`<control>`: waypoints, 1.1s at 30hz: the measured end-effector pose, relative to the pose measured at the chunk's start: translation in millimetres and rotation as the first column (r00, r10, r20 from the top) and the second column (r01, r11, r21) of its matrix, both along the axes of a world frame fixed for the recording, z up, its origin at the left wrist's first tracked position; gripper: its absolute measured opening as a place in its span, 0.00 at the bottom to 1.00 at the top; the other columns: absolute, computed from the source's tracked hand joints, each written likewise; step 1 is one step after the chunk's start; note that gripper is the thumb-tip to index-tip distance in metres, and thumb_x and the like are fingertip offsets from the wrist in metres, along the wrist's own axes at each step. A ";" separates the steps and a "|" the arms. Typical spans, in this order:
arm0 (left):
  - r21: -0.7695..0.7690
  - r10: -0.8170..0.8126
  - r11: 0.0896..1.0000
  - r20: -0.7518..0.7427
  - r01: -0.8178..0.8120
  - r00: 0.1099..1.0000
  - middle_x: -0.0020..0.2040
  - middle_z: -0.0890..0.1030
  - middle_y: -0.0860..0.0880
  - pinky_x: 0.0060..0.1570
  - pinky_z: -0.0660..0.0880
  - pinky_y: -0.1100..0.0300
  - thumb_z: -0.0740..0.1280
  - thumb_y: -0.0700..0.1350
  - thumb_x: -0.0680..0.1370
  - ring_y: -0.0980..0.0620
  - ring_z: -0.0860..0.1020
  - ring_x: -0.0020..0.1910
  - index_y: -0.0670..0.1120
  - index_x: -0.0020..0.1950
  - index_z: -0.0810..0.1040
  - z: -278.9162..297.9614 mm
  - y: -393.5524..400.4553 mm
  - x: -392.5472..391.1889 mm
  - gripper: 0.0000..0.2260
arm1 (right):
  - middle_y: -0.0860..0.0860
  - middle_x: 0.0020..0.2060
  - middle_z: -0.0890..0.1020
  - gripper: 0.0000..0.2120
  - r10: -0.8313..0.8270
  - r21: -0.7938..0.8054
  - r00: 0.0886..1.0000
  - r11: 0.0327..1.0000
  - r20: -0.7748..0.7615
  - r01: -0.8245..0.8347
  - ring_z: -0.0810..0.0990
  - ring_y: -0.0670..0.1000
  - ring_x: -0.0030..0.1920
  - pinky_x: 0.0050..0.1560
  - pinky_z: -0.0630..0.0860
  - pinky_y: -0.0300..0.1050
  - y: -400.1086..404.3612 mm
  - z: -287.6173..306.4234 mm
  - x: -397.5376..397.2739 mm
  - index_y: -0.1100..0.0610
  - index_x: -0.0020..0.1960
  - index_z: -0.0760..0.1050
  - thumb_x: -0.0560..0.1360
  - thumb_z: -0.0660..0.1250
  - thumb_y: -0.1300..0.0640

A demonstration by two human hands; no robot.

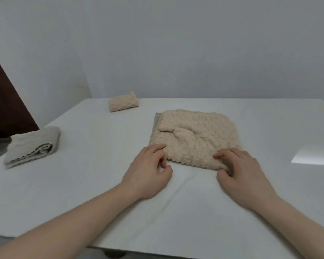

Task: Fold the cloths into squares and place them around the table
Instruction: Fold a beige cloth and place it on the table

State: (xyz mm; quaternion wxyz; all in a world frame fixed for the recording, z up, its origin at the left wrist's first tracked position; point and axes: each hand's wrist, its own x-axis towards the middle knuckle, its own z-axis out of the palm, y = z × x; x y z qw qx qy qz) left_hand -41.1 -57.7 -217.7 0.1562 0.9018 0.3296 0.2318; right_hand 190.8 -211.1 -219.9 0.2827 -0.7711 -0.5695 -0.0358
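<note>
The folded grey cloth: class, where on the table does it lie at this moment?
In the head view the folded grey cloth lies near the table's left edge, left of the left hand and nearer than the small folded beige cloth.

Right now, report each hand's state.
Left hand: fingers curled at the beige cloth's near-left corner; grip cannot be told.
Right hand: pinches the cloth's near edge.

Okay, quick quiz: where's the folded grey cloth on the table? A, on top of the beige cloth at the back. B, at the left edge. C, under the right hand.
B: the folded grey cloth lies alone by the table's left edge.
</note>
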 end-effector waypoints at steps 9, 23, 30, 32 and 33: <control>-0.034 0.137 0.990 0.041 -0.136 0.990 0.59 0.81 0.58 0.61 0.72 0.55 0.65 0.51 0.75 0.53 0.73 0.64 0.51 0.51 0.78 7.9 -14.1 -6.7 0.08 | 0.45 0.53 0.80 0.13 -0.092 0.078 0.992 0.992 -0.089 0.099 0.76 0.51 0.57 0.61 0.71 0.45 -10.4 8.3 -5.9 0.49 0.55 0.79 0.72 0.65 0.58; 0.025 0.177 0.983 0.097 -0.180 0.979 0.69 0.73 0.62 0.62 0.66 0.65 0.67 0.52 0.71 0.61 0.66 0.72 0.57 0.53 0.77 3.0 -7.3 -5.5 0.11 | 0.43 0.43 0.79 0.06 -0.136 0.266 0.989 0.953 -0.062 0.148 0.75 0.52 0.47 0.49 0.74 0.51 -3.4 1.2 2.4 0.48 0.46 0.75 0.80 0.62 0.55; 0.072 0.160 0.983 0.123 -0.169 0.979 0.67 0.76 0.62 0.64 0.66 0.67 0.66 0.50 0.72 0.62 0.66 0.70 0.56 0.71 0.74 4.4 -10.5 -5.8 0.26 | 0.42 0.46 0.80 0.10 -0.147 0.281 0.987 0.946 -0.065 0.159 0.74 0.50 0.50 0.51 0.74 0.49 -7.8 2.0 1.8 0.48 0.50 0.76 0.76 0.64 0.62; 0.110 0.162 0.977 0.176 -0.183 0.971 0.67 0.75 0.62 0.63 0.64 0.69 0.66 0.48 0.72 0.61 0.66 0.70 0.55 0.72 0.74 4.7 -11.5 -6.2 0.26 | 0.40 0.45 0.78 0.09 -0.124 0.292 0.988 0.945 -0.089 0.145 0.73 0.49 0.49 0.48 0.72 0.46 -7.8 2.4 1.0 0.46 0.49 0.74 0.78 0.63 0.60; 0.132 0.164 0.972 0.211 -0.194 0.964 0.67 0.75 0.62 0.63 0.64 0.69 0.66 0.47 0.73 0.60 0.66 0.69 0.54 0.71 0.75 4.7 -11.8 -6.4 0.25 | 0.40 0.44 0.77 0.08 -0.112 0.301 0.988 0.943 -0.102 0.138 0.73 0.49 0.48 0.47 0.71 0.46 -7.2 2.3 1.1 0.46 0.48 0.73 0.79 0.62 0.59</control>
